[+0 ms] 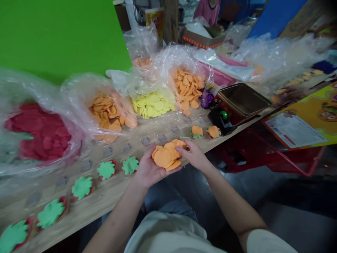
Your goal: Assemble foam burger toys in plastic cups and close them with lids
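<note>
My left hand [149, 169] cups a loose pile of flat, rounded orange foam pieces [162, 157] above the table's front edge. My right hand [194, 154] is at the right side of that pile, thumb and fingers closed on an orange piece there. Left of my hands runs a row of small stacks topped with green leaf-shaped foam pieces [106, 170], red showing beneath them. On the right, two stacks carry an orange piece on top [196, 131]. A green edge shows just behind my right fingers, mostly hidden.
Plastic bags hold red pieces [44, 135], orange pieces [104, 107] and yellow pieces [153, 104] along the back. Small clear items [145, 141] line the wooden table [110, 196]. A tape dispenser [223, 121] and brown lidded box [243, 99] stand right. Another person [206, 12] is behind.
</note>
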{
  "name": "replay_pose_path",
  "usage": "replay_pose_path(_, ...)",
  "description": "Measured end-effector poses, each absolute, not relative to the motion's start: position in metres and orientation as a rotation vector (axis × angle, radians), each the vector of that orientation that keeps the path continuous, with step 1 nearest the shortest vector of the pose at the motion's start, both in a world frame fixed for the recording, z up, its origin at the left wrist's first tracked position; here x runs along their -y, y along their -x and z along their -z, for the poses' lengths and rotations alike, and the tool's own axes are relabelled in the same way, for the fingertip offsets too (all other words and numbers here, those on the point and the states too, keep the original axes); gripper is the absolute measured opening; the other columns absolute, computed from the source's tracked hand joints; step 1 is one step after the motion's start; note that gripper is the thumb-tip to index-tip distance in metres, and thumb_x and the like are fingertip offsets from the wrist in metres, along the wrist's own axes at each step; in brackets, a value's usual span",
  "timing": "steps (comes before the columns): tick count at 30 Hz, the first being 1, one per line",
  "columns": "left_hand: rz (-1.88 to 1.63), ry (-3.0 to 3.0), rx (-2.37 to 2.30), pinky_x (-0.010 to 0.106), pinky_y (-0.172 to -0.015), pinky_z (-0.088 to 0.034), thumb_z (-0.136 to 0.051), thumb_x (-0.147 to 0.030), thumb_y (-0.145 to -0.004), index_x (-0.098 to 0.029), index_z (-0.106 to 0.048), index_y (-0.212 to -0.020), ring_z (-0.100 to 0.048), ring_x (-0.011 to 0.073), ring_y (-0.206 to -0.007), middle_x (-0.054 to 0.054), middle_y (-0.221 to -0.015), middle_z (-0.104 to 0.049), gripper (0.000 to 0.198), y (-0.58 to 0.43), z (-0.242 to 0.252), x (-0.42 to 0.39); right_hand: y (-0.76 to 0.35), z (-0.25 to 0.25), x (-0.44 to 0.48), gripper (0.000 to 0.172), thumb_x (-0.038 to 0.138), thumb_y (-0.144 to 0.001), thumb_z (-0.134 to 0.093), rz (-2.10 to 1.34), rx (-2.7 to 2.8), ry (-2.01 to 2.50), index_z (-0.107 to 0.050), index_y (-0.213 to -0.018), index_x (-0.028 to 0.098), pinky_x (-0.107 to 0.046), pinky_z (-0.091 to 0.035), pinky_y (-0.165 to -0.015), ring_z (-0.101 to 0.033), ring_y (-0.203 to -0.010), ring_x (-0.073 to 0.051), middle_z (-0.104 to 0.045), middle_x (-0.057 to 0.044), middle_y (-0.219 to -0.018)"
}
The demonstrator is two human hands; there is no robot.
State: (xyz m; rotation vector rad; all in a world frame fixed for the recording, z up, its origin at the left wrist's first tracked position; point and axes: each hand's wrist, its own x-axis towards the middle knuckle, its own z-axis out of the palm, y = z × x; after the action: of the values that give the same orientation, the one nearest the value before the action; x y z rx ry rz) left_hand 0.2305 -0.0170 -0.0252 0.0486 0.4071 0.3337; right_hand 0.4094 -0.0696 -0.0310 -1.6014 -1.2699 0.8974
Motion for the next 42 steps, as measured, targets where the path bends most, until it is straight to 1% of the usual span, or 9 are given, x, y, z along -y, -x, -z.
replay_pose_path(4, -0.375, -0.050, -0.433, 0.050, -0.095, -0.035, -0.043, -0.042, -0.083, -0.011, -0.053, -0.114, -0.054, 0.0309, -0.108, 0.015, -0.112, -0.061, 0.045, -0.224, 0.026, 0.022, -0.384, 0.005, 0.071, 0.043, 0.040, -0.080, -0.051, -0.213, 1.686, 1.764, -0.051, -0.117, 0.019, -0.045, -0.027, -0.099, -0.035, -0.118, -0.027, -0.045, -0.011, -0.124)
replay_pose_path(8, -0.610, -0.083, -0.530, 0.037, -0.093, -0.040, -0.041, -0.032, -0.083, -0.014, -0.060, -0.103, -0.060, 0.0218, -0.097, 0.007, -0.094, -0.067, 0.032, -0.229, 0.021, 0.031, -0.342, -0.010, 0.075, 0.051, 0.049, -0.077, -0.052, -0.088, 1.922, 1.785, -0.053, -0.117, 0.017, -0.047, -0.025, -0.098, -0.034, -0.115, -0.030, -0.048, -0.011, -0.119)
replay_pose_path(11, -0.814, -0.110, -0.577, 0.032, -0.093, -0.040, -0.039, -0.027, -0.081, -0.016, -0.058, -0.109, -0.057, 0.0201, -0.103, 0.006, -0.101, -0.066, 0.036, -0.232, 0.015, 0.039, -0.324, -0.005, 0.078, 0.047, 0.045, -0.081, -0.048, -0.081, 1.847, 1.800, -0.051, -0.122, 0.021, -0.046, -0.029, -0.094, -0.039, -0.108, -0.029, -0.051, -0.010, -0.114)
replay_pose_path(19, -0.965, -0.164, -0.562, 0.034, -0.089, -0.044, -0.045, -0.039, -0.080, -0.027, -0.050, -0.119, -0.050, 0.0210, -0.113, 0.003, -0.123, -0.055, 0.040, -0.226, 0.001, 0.041, -0.332, 0.007, 0.078, 0.025, 0.033, -0.087, -0.042, -0.554, 1.330, 1.560, -0.064, -0.096, 0.023, -0.034, -0.042, -0.080, -0.052, -0.086, -0.019, -0.060, -0.004, -0.088)
replay_pose_path(23, -0.944, -0.218, -0.520, 0.035, -0.087, -0.045, -0.051, -0.024, -0.080, -0.033, -0.047, -0.118, -0.052, 0.0187, -0.110, -0.001, -0.125, -0.052, 0.040, -0.228, 0.005, 0.039, -0.340, 0.014, 0.076, 0.029, 0.040, -0.087, -0.042, -0.851, 0.948, 1.462, -0.062, -0.096, 0.021, -0.027, -0.045, -0.066, -0.054, -0.075, -0.016, -0.061, -0.002, -0.080)
replay_pose_path(30, -0.690, -0.105, -0.513, 0.033, -0.075, -0.052, -0.049, -0.041, -0.081, -0.013, -0.057, -0.106, -0.062, 0.0198, -0.087, 0.009, -0.099, -0.065, 0.038, -0.225, 0.019, 0.031, -0.348, 0.006, 0.086, 0.019, 0.031, -0.084, -0.049, -0.697, 1.331, 1.451, -0.065, -0.091, 0.023, -0.034, -0.040, -0.086, -0.054, -0.090, -0.018, -0.063, -0.003, -0.092)
replay_pose_path(33, -0.700, -0.127, -0.578, 0.028, -0.078, -0.051, -0.051, -0.023, -0.082, -0.011, -0.057, -0.106, -0.062, 0.0180, -0.089, 0.010, -0.101, -0.065, 0.028, -0.231, 0.023, 0.030, -0.350, 0.012, 0.085, 0.022, 0.037, -0.084, -0.049, -0.872, 0.967, 1.404, -0.063, -0.092, 0.022, -0.032, -0.045, -0.077, -0.057, -0.084, -0.017, -0.063, -0.002, -0.089)
replay_pose_path(36, -0.815, -0.128, -0.606, 0.030, -0.082, -0.050, -0.049, -0.012, -0.080, -0.012, -0.052, -0.116, -0.060, 0.0193, -0.099, 0.010, -0.107, -0.064, 0.036, -0.236, 0.025, 0.030, -0.356, 0.019, 0.081, 0.026, 0.041, -0.080, -0.053, -1.054, 0.553, 1.241, -0.061, -0.093, 0.021, -0.029, -0.049, -0.069, -0.059, -0.081, -0.016, -0.063, -0.003, -0.092)
replay_pose_path(42, -0.865, -0.070, -0.553, 0.038, -0.087, -0.049, -0.042, -0.013, -0.080, -0.014, -0.045, -0.126, -0.056, 0.0243, -0.106, 0.012, -0.112, -0.062, 0.046, -0.215, 0.025, 0.028, -0.384, 0.025, 0.077, 0.027, 0.043, -0.080, -0.052, -1.223, 0.252, 1.149, -0.058, -0.094, 0.021, -0.028, -0.051, -0.063, -0.059, -0.078, -0.015, -0.064, -0.004, -0.095)
